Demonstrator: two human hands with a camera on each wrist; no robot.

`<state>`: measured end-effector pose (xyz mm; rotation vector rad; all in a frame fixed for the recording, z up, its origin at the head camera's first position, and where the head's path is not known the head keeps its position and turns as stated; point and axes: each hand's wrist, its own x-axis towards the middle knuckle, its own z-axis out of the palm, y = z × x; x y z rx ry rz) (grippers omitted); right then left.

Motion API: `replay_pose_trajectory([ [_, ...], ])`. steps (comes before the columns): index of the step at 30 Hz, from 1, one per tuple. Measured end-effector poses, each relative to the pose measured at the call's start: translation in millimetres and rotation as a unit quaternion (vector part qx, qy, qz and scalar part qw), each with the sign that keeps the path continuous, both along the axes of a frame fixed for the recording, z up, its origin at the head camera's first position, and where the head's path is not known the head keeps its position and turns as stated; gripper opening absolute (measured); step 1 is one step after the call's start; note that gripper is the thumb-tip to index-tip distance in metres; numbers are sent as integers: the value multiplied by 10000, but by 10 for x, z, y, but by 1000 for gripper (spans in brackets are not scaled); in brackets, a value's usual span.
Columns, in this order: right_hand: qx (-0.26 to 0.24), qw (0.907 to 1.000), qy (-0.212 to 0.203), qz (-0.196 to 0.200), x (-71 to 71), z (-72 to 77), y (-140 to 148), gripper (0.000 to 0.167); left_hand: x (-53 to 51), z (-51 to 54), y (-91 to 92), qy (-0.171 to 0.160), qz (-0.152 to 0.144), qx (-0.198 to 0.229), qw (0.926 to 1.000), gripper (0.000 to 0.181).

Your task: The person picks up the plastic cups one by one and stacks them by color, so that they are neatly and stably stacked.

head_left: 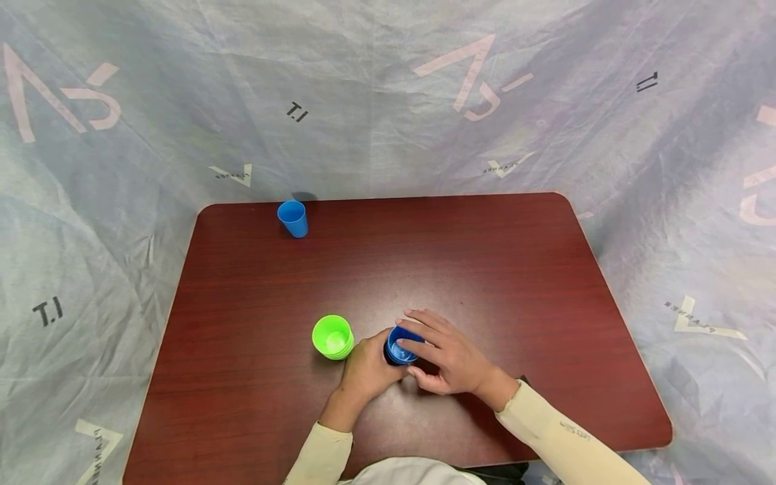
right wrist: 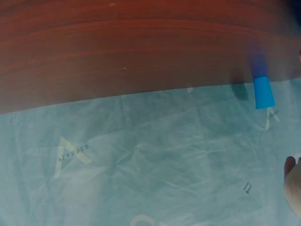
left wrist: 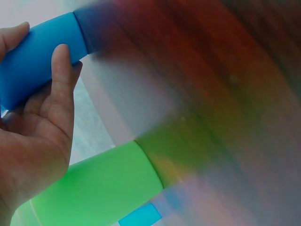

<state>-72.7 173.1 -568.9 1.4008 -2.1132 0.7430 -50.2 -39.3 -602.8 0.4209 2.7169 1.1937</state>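
My left hand point(head_left: 368, 367) grips a blue cup point(head_left: 401, 353) from its left side, standing mouth up near the table's front. Layered edges at its rim suggest cups nested together. In the left wrist view, thumb and fingers wrap the blue cup point(left wrist: 42, 52). My right hand point(head_left: 451, 353) lies over the mouth of this cup, fingers mostly extended across it and thumb low at the near side. Only a sliver of the right hand point(right wrist: 294, 186) shows in the right wrist view. Just left of my left hand stands a stack of green cups point(head_left: 333, 337), mouth up.
Another blue cup point(head_left: 294, 219) stands mouth up by the table's back left edge. The reddish-brown table point(head_left: 473, 263) has rounded corners. A grey printed cloth point(head_left: 370, 101) hangs behind it and along both sides.
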Motion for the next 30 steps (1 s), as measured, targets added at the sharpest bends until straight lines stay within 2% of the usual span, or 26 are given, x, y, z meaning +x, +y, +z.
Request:
replay_pose_trajectory([
  [11,444,9980,-420,-141,-117,41,-125,53,7,-2,-2,-43,61,-23,10000,60],
  [18,551,9958,-689,-247,-172,100,-222,52,-1,-26,20,170,66,-219,9996,51],
  [24,835,9897,-1045,-514,-221,157,-299,55,9,-31,10,159,47,10,9999,51],
  [30,945,9883,-1047,-577,-267,212,-369,58,4,-21,-4,139,54,84,9999,55],
])
